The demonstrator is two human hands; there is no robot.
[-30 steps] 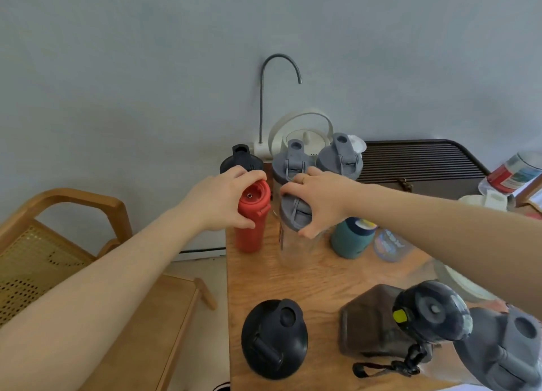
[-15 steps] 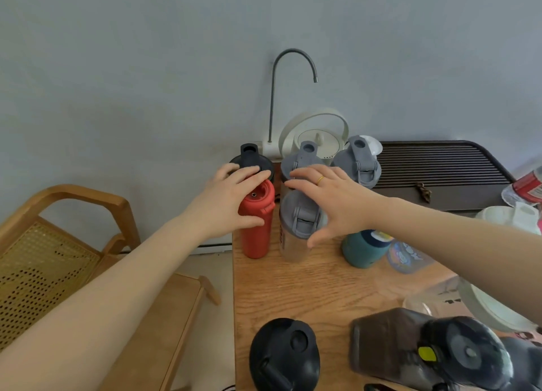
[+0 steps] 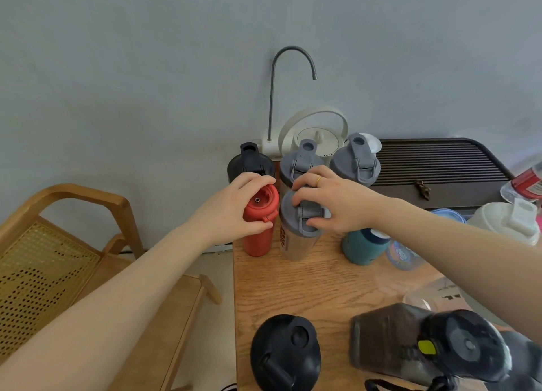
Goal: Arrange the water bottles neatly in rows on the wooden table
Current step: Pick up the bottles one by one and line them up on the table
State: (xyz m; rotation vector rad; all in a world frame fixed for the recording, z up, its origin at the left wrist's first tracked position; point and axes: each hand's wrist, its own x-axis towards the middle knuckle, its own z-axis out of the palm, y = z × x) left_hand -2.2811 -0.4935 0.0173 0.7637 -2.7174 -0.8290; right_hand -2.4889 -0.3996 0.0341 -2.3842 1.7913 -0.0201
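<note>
Two bottles stand side by side near the table's point(image 3: 316, 282) left edge. Left hand point(image 3: 231, 212) wraps the red bottle's point(image 3: 261, 229) cap; right hand point(image 3: 334, 203) clasps the clear shaker's point(image 3: 296, 241) grey lid, fingers curled. Red lettering on the shaker is cut off, unreadable. Near bottles point(image 3: 425, 343) are blurred. A teal bottle point(image 3: 363, 247) sits half hidden under the right wrist.

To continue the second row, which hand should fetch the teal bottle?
Right. The right hand is beside the teal bottle; the left hand grips the red bottle, farther away.
</note>
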